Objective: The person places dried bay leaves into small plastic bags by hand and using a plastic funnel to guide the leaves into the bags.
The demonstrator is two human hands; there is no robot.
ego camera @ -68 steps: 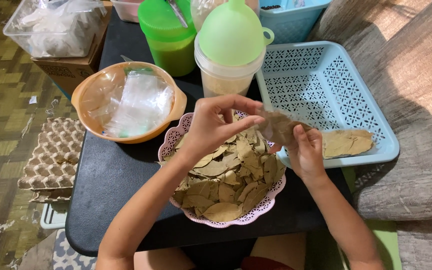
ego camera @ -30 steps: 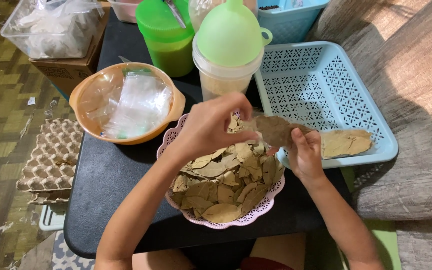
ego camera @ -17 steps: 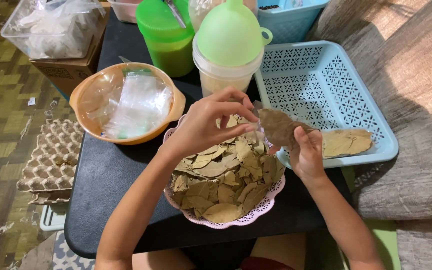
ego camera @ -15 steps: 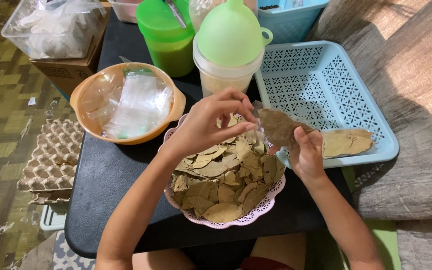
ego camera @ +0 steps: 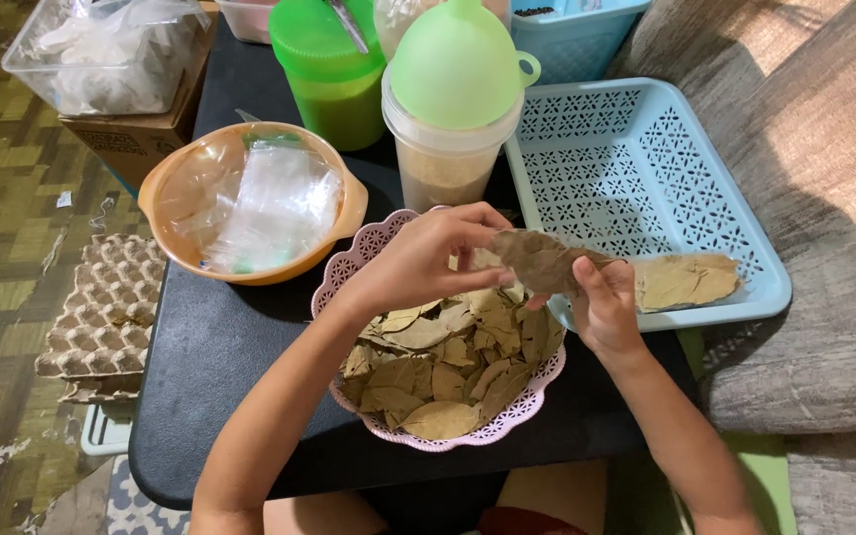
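Brown and dry, a single leaf [ego camera: 539, 263] was held above the far rim of the pink lace-edged bowl [ego camera: 349, 272], between both hands. Its long axis ran roughly from 9 to 3 o'clock, nearly level, with one end toward the left hand [ego camera: 428, 260] and the other toward the right hand [ego camera: 606, 307]. The left fingers [ego camera: 482, 220] pinched the leaf's 9 o'clock end from above; the right fingers [ego camera: 585, 272] gripped it near its 3 o'clock end, the thumb pressed on its face.

The bowl, filled with more dried leaves [ego camera: 443, 362], stood on the black surface [ego camera: 220, 347] directly beneath the hands. At 3 o'clock from the bowl lay a light blue perforated tray [ego camera: 636, 168], partly overhanging the surface, with a few flat leaves [ego camera: 686, 280] resting along its near edge, their length also running 9 to 3. At 10 o'clock sat an orange bowl [ego camera: 165, 198] holding small clear plastic bags [ego camera: 269, 203]. At 12 o'clock stood a clear jar [ego camera: 443, 168] capped by a pale green funnel [ego camera: 453, 64], with a green-lidded container [ego camera: 334, 74] just beside it at 11 o'clock.
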